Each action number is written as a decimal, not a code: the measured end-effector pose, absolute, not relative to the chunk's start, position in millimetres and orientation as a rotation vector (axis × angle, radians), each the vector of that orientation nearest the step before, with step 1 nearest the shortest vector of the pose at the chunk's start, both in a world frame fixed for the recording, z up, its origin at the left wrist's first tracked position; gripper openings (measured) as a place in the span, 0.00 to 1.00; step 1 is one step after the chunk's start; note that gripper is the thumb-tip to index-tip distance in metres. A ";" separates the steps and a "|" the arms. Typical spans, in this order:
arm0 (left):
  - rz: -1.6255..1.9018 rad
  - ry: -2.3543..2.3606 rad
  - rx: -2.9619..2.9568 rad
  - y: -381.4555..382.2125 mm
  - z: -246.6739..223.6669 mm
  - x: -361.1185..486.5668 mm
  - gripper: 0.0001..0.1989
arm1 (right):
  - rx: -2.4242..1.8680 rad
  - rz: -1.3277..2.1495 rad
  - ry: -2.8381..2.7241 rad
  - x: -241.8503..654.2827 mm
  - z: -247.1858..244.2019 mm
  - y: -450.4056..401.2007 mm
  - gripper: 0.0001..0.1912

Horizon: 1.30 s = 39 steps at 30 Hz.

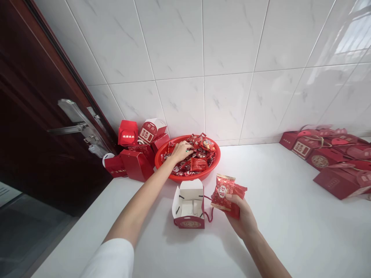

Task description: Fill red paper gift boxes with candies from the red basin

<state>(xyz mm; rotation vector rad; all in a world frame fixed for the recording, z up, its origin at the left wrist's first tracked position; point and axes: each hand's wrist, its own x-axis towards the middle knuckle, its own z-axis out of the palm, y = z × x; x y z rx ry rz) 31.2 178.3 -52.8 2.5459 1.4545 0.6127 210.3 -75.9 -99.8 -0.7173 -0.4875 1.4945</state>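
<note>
Holding red snack packets (222, 191), the right hand (242, 214) clamps them between thumb and fingers, beside the open gift box (189, 223). The left hand (181, 151) touches wrapped candies (198, 165) in the red basin (209, 171) near the table's (290, 231) back-left corner; finger closure cannot be determined.

In the right hand (242, 215), the rear packet (240, 190) is partly hidden (the front packet (223, 191) covers it).

Bright, cool light over table (284, 239) and tiled wall (228, 42); door (31, 88) at left sinks into near-black. Barred, window-like reflection glares on tiles, upper right. Soft shadows fall leftward from open box (189, 222) and right hand (242, 217). Wide-angle stretch toward edges; far-right boxes (327, 158) slightly soft.
</note>
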 end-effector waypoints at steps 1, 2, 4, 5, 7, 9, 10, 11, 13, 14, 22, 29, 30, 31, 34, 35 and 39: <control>0.660 1.427 2.521 178.8 -52.9 32.6 0.08 | -0.719 1.492 -0.488 210.1 -99.1 -76.3 0.13; 0.709 1.399 2.490 179.5 -53.0 33.9 0.08 | -0.718 1.489 -0.484 209.9 -98.0 -76.8 0.13; 0.805 1.346 2.415 180.8 -53.7 35.0 0.08 | -0.717 1.483 -0.470 209.5 -95.6 -77.8 0.12; 0.848 1.322 2.370 181.4 -54.1 34.8 0.08 | -0.719 1.480 -0.461 209.3 -94.5 -78.1 0.12; 0.927 1.276 2.273 182.2 -54.3 32.8 0.09 | -0.719 1.479 -0.450 209.1 -93.7 -78.3 0.11; 1.008 1.234 2.178 181.9 -53.6 29.3 0.09 | -0.709 1.488 -0.458 209.5 -94.9 -77.7 0.12; 1.051 1.215 2.132 180.9 -52.9 27.4 0.10 | -0.704 1.493 -0.465 209.8 -96.1 -77.3 0.12; 1.090 1.195 2.090 179.3 -52.3 25.7 0.10 | -0.702 1.494 -0.471 210.2 -97.4 -76.8 0.13; 1.142 1.152 2.022 173.7 -51.5 23.0 0.11 | -0.710 1.490 -0.476 211.0 -99.8 -76.0 0.13; 1.153 1.131 1.999 169.9 -51.6 22.1 0.12 | -0.716 1.488 -0.476 211.2 -100.6 -75.8 0.13; 1.135 1.155 1.995 152.4 -55.8 9.2 0.13 | -0.732 1.487 -0.464 210.6 -99.3 -75.7 0.13; 0.909 1.297 2.181 168.8 -44.5 4.5 0.08 | -0.749 1.474 -0.456 207.5 -97.0 -76.7 0.12; 0.864 1.290 2.217 171.2 -44.4 10.2 0.08 | -0.749 1.477 -0.460 207.1 -96.9 -76.8 0.12; 0.816 1.277 2.252 173.8 -45.1 17.2 0.09 | -0.749 1.479 -0.465 206.9 -96.7 -77.0 0.12; 0.667 1.225 2.326 181.9 -49.4 40.2 0.15 | -0.761 1.470 -0.475 207.1 -95.2 -77.5 0.12; 0.629 1.212 2.337 184.5 -50.9 46.6 0.17 | -0.766 1.463 -0.473 207.4 -94.5 -77.7 0.11; 0.554 1.187 2.343 190.7 -53.9 58.3 0.21 | -0.775 1.439 -0.449 207.9 -91.8 -78.3 0.10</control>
